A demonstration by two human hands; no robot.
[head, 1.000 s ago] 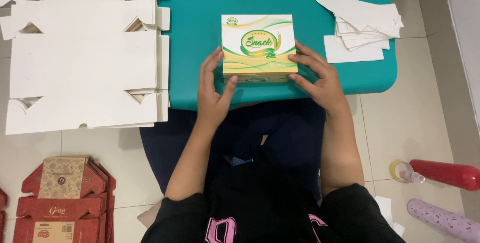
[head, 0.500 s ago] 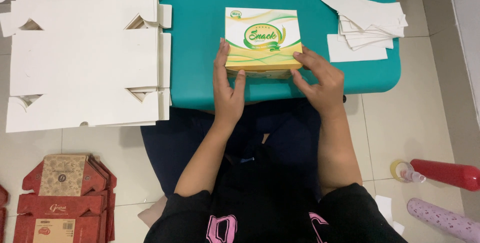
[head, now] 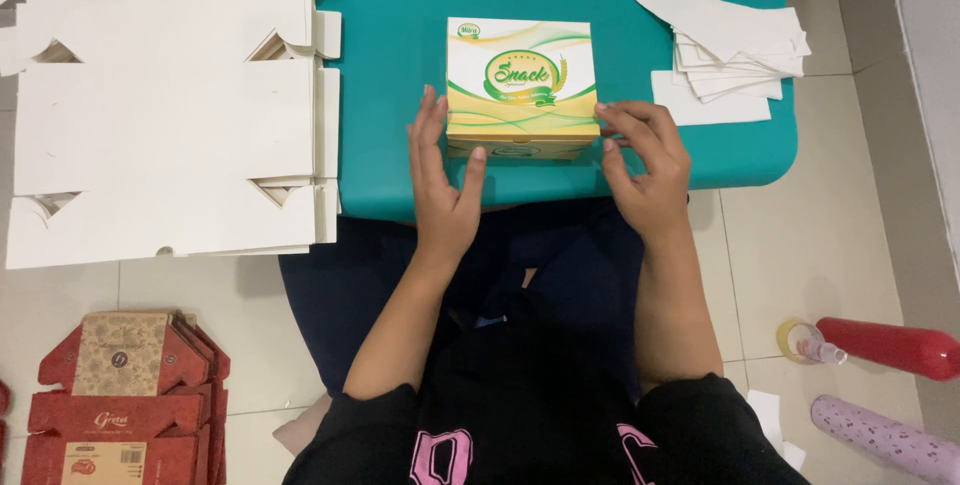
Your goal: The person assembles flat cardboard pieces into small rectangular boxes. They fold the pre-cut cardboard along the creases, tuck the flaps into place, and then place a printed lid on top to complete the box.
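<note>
While the square yellow, white and green cardboard snack box (head: 521, 88) sits closed on the near middle of the teal bench (head: 400, 65), the left hand (head: 445, 180) lies spread flat against its left side with the thumb at the near left corner. The right hand (head: 645, 160) is loosely curled, fingertips touching the near right corner, gripping nothing. White flat box blanks (head: 160, 115) lie stacked to the left, and white paper slips (head: 725, 50) are piled at the far right.

Red flat cartons (head: 110, 415) and pink bottle (head: 885, 440) cut off by frame edges.
</note>
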